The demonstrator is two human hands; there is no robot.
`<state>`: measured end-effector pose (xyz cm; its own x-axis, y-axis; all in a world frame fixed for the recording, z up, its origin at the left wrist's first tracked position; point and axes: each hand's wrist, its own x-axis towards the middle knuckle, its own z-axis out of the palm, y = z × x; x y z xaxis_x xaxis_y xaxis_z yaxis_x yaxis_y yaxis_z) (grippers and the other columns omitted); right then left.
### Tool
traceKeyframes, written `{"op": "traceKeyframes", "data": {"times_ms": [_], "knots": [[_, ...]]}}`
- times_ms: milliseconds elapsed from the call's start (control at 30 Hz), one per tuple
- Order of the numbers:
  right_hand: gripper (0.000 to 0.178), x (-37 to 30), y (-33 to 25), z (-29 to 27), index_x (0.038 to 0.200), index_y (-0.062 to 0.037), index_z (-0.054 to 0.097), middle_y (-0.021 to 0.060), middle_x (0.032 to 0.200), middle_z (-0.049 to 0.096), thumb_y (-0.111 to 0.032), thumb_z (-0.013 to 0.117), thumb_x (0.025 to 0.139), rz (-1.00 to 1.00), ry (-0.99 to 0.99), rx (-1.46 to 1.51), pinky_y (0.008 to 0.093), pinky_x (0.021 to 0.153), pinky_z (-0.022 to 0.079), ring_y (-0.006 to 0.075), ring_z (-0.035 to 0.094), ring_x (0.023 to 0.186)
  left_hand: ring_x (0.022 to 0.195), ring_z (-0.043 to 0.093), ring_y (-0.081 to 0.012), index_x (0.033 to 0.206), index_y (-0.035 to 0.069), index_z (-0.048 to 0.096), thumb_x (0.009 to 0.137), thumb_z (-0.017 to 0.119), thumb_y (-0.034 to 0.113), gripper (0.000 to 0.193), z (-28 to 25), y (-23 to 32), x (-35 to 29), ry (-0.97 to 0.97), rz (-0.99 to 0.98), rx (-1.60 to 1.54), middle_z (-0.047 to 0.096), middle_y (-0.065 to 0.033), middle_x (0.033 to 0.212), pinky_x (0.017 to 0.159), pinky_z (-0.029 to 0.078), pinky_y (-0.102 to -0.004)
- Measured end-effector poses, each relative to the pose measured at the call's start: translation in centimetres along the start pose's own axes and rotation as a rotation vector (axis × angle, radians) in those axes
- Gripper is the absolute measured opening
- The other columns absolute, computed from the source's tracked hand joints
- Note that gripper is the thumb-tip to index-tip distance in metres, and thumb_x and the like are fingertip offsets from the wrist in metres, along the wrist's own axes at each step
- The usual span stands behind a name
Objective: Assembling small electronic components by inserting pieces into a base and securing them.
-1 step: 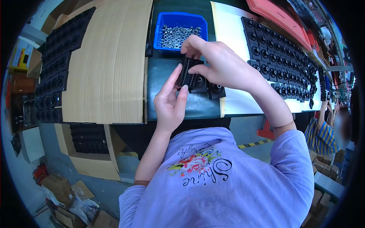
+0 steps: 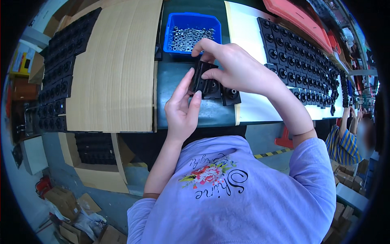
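Between both hands, a black plastic part (image 2: 198, 78) is held tilted up on its edge above the green table. My left hand (image 2: 181, 110) grips its lower left side with thumb and fingertips. From the right, my right hand (image 2: 233, 67) pinches its upper end, the thumb on its near face and the fingers behind. Beneath and beside it are more black square parts with round raised hubs, one of them (image 2: 232, 94) at the right. Just beyond my right fingers stands a blue bin (image 2: 167, 40) filled with small metal nuts (image 2: 185, 40).
Cardboard sheet (image 2: 113, 73) covers the left of the table, with rows of black parts (image 2: 67, 61) on it. On white sheeting at the right lie more rows of black parts (image 2: 290, 61). A red tray (image 2: 298, 18) is behind them. A person in stripes (image 2: 344, 145) works farther right.
The black part has turned slightly in my fingers. My hands otherwise stay almost in place.
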<state>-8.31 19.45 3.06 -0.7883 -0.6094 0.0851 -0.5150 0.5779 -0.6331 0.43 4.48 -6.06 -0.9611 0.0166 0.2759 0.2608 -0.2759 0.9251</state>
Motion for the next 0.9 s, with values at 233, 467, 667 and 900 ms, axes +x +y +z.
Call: {"op": "traceKeyframes", "data": {"times_ms": [233, 467, 667, 900], "knots": [[0.028, 0.4, -0.2, -0.4, 0.101, 0.0012, 0.06, 0.0206, 0.087, 0.066, -0.003, 0.069, 0.075, 0.017, -0.172, -0.156, 0.0409, 0.077, 0.05, 0.0351, 0.064, 0.086, 0.117, 0.052, -0.0178, 0.138, -0.012, 0.033, 0.093, 0.048, -0.005, 0.048, -0.2, -0.1, -0.3, -0.051, -0.06, 0.027, 0.048, -0.0227, 0.133, 0.097, 0.042, -0.0274], [0.035, 1.0, 0.3, -1.7, 0.102, -0.0008, 0.062, 0.0116, 0.081, 0.066, -0.01, 0.075, 0.071, 0.014, -0.267, -0.017, 0.0342, 0.072, 0.05, 0.024, 0.065, 0.078, 0.091, 0.055, -0.0082, 0.136, -0.007, 0.042, 0.091, 0.054, -0.004, 0.047, -0.3, -0.5, -0.5, 0.012, 0.001, 0.077, 0.059, -0.0113, 0.116, 0.079, 0.045, -0.0209], [0.026, 4.5, 5.0, -3.0, 0.104, 0.0005, 0.064, 0.0088, 0.088, 0.068, -0.012, 0.068, 0.081, -0.015, 0.047, -0.097, 0.0302, 0.077, 0.052, 0.017, 0.066, 0.084, 0.087, 0.058, -0.0092, 0.135, -0.007, 0.042, 0.09, 0.056, -0.002, 0.047, -0.4, 1.3, -0.8, 0.204, -0.077, 0.144, 0.062, -0.0112, 0.11, 0.08, 0.047, -0.0227], [0.019, 7.1, 6.3, 0.6, 0.094, 0.0028, 0.066, 0.0171, 0.089, 0.066, -0.004, 0.067, 0.076, -0.085, -0.141, -0.327, 0.0375, 0.078, 0.052, 0.0307, 0.065, 0.086, 0.093, 0.062, -0.0175, 0.131, -0.001, 0.05, 0.086, 0.058, -0.003, 0.046, -1.0, 1.2, -1.0, 0.265, -0.144, 0.723, 0.06, -0.016, 0.118, 0.084, 0.047, -0.0287]]}}
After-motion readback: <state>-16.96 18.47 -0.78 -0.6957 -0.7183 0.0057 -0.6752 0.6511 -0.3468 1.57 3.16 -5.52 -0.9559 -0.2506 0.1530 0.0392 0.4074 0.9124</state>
